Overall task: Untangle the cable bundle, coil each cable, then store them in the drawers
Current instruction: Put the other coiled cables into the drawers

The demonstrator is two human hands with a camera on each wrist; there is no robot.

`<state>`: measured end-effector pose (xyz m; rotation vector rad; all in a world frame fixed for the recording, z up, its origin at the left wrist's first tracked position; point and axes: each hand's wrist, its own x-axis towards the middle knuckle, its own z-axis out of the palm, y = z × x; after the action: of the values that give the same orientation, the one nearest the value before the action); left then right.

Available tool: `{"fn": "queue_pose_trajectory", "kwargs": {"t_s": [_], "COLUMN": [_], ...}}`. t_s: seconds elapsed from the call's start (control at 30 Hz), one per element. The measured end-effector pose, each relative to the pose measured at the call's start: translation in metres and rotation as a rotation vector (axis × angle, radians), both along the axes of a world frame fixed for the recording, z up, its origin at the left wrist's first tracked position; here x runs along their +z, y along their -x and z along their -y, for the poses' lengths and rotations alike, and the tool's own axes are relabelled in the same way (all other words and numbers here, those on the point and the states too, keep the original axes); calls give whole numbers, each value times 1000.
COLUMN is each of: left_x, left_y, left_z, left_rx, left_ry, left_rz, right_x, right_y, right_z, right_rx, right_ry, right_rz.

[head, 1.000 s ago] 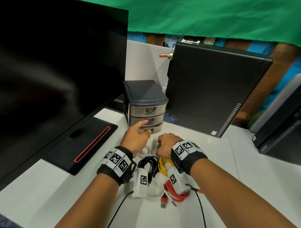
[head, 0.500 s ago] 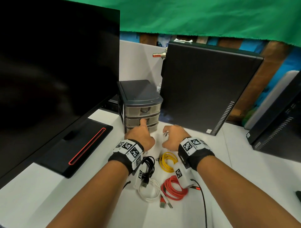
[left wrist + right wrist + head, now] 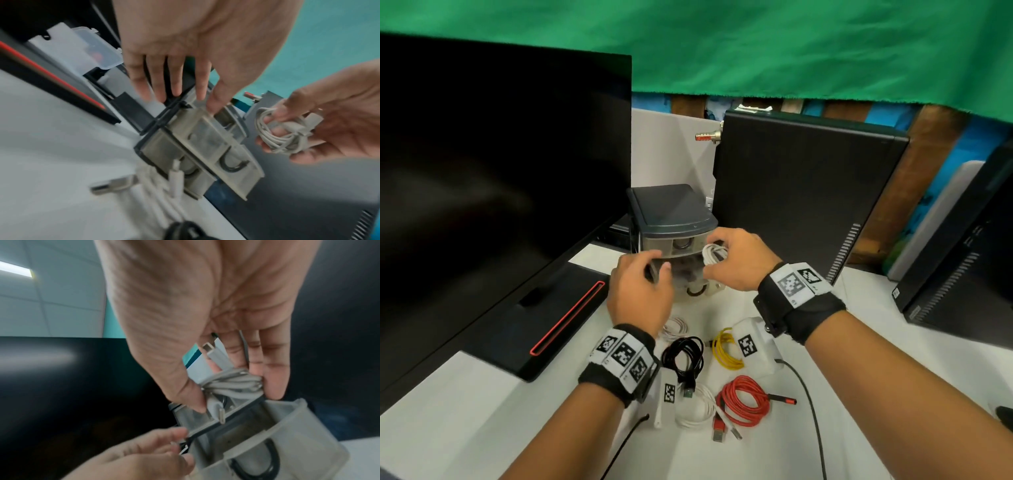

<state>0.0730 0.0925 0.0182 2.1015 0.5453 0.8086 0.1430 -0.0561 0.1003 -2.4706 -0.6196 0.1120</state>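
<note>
A small drawer unit (image 3: 671, 212) with a dark grey top stands at the back of the white table (image 3: 876, 342). Its middle drawer (image 3: 697, 289) (image 3: 267, 434) is pulled out. My left hand (image 3: 640, 284) holds the unit's front left corner, fingers (image 3: 160, 87) on its side and thumb on the front. My right hand (image 3: 736, 263) pinches a coiled white cable (image 3: 714, 255) (image 3: 283, 134) (image 3: 232, 382) just above the pulled-out drawer. On the table near me lie black (image 3: 683, 356), yellow (image 3: 726, 349), red (image 3: 743, 401) and white (image 3: 693, 409) coils.
A large dark monitor (image 3: 500, 154) fills the left, its base with a red stripe (image 3: 565, 315) beside my left hand. A black computer case (image 3: 791, 192) stands right behind the drawers, another case (image 3: 962, 240) at far right. A small white coil (image 3: 674, 325) lies under my left wrist.
The middle drawer has come out. My right hand rose from the table with the white coil to above that drawer. My left hand moved from the drawer front to the unit's corner.
</note>
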Motion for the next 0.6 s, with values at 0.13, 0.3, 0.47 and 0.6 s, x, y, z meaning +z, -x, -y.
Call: {"fn": "queue_pose_trajectory", "kwargs": {"t_s": [0.13,0.3,0.47,0.6], "left_x": [-9,3,0,0], "left_y": [-5,4,7,5], "left_z": [-20,-22,-22,-24], "left_rx": [-173,-343,-450,-464], "left_ry": [210,516,542,520], "left_rz": [-196,-203,-270,-266], "right_x": [-5,-5,-20,-41], "right_y": [-1,-6,-7,1], "right_z": [-23,-42,-48,-41], "right_rx": [-10,-37,15,20], "right_ry": [79,174,274,260], "right_rz": [-45,-61,-43,126]}}
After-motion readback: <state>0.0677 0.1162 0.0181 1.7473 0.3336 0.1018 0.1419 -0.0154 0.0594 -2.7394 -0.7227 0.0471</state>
